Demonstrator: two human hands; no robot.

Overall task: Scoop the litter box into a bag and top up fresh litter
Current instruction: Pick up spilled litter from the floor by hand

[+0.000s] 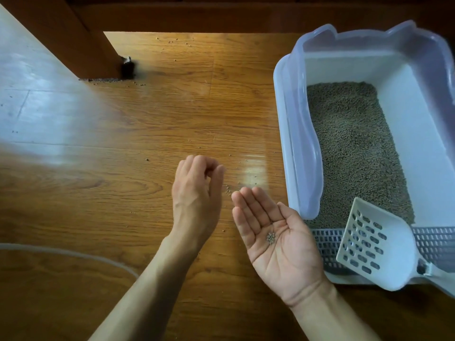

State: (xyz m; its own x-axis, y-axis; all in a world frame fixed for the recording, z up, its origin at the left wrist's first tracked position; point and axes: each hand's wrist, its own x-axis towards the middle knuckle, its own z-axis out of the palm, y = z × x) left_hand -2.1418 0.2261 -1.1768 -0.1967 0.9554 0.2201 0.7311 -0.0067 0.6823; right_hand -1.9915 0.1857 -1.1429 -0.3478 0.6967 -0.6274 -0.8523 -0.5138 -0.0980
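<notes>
A pale blue litter box [298,153] stands on the wooden floor at the right, with grey-brown litter [354,148] inside. A white slotted scoop [376,249] lies on the box's grated front step. My right hand [278,239] is held palm up, fingers straight, just left of the box, with a small cluster of litter pellets [270,238] lying in the palm. My left hand [197,195] hovers beside it with its fingers curled and fingertips close to the thumb; I cannot make out anything between them.
Loose litter pellets [227,190] lie scattered on the floor [147,119] near my hands and farther back. A dark wooden furniture leg [81,40] stands at the back left with debris at its base. A thin pale curved line [73,254] crosses the floor at lower left.
</notes>
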